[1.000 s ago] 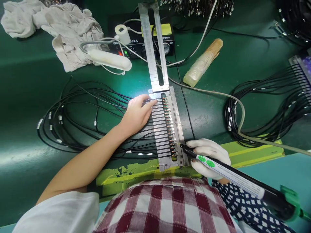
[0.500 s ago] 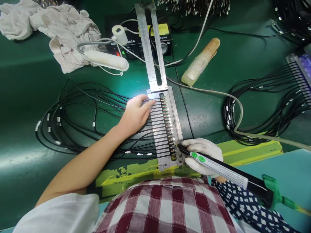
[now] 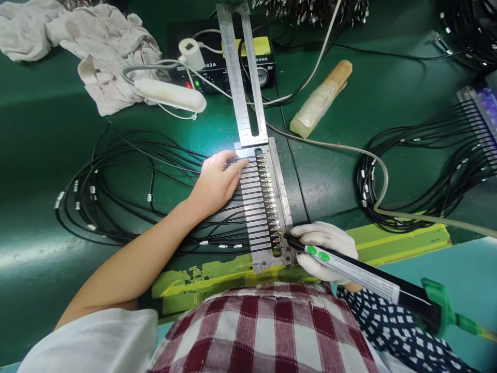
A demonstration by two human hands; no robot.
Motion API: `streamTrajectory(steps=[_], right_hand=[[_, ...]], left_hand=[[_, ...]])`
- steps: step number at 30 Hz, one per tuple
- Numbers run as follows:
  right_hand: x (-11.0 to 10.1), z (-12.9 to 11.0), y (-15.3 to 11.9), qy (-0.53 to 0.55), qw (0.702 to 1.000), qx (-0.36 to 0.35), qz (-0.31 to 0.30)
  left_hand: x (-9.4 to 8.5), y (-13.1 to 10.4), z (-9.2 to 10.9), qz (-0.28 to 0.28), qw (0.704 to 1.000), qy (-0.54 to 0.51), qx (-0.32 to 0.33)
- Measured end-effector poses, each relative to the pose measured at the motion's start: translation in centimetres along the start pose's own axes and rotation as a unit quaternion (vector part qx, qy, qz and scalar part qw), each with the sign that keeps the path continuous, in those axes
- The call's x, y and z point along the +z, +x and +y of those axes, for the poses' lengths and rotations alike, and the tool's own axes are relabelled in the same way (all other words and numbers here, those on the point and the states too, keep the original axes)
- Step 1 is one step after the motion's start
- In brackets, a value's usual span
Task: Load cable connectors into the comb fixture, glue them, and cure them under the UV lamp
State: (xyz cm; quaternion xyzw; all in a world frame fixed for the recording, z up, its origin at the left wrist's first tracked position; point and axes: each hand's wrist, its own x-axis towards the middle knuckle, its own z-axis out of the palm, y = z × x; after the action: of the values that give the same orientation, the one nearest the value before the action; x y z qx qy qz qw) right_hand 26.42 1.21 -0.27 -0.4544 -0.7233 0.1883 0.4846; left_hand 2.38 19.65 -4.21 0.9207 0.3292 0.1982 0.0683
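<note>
Several black cables (image 3: 166,150) lie side by side across a slotted metal fixture (image 3: 280,186), their small metal connector ends (image 3: 267,191) lined up over its slot. My bare left hand (image 3: 219,181) rests on the cables at the fixture's far end, thumb and fingers apart; its outer fingers are partly hidden. My right hand (image 3: 328,233), in a white glove, is wrapped round a black dispensing syringe (image 3: 357,272) with a white label and a green cap. The syringe's tip points left, near the connectors at the fixture's near end; I cannot tell whether it touches them.
Behind the fixture stand a black dispenser box (image 3: 213,77) and a slotted metal bar (image 3: 233,67). White cloths (image 3: 112,46) and a white lamp (image 3: 171,96) lie left. A taped stick (image 3: 322,98), hose (image 3: 337,147) and coiled cables (image 3: 367,181) lie right.
The syringe and my right hand have shifted very slightly right and toward me. My left hand stays in place on the cables.
</note>
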Motion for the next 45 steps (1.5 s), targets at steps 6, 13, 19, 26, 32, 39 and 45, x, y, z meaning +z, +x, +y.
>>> streamTrajectory(steps=[6, 13, 19, 26, 32, 39, 45], right_hand=[[0.0, 0.1, -0.1, 0.002, 1.000, -0.002, 0.002], [0.0, 0.0, 0.2, 0.004, 1.000, -0.007, 0.006], [0.0, 0.0, 0.4, 0.001, 1.000, -0.011, 0.006], [0.0, -0.1, 0.3, 0.000, 1.000, -0.004, 0.005], [0.0, -0.1, 0.1, -0.011, 1.000, 0.022, -0.003], [-0.2, 0.0, 0.0, -0.010, 1.000, 0.016, -0.007], [-0.4, -0.9, 0.0, -0.015, 1.000, -0.014, 0.018]], left_hand=[[0.0, -0.1, 0.1, -0.003, 1.000, -0.001, -0.004], [-0.1, -0.1, 0.1, -0.014, 1.000, -0.003, -0.018], [-0.1, -0.1, 0.1, -0.025, 0.999, -0.008, -0.030], [-0.1, -0.1, 0.0, -0.016, 1.000, -0.003, -0.019], [0.0, -0.1, -0.1, -0.007, 1.000, 0.001, -0.009], [-0.1, -0.1, 0.0, -0.012, 1.000, 0.002, -0.012], [0.0, -0.1, -0.1, -0.015, 1.000, -0.007, -0.017]])
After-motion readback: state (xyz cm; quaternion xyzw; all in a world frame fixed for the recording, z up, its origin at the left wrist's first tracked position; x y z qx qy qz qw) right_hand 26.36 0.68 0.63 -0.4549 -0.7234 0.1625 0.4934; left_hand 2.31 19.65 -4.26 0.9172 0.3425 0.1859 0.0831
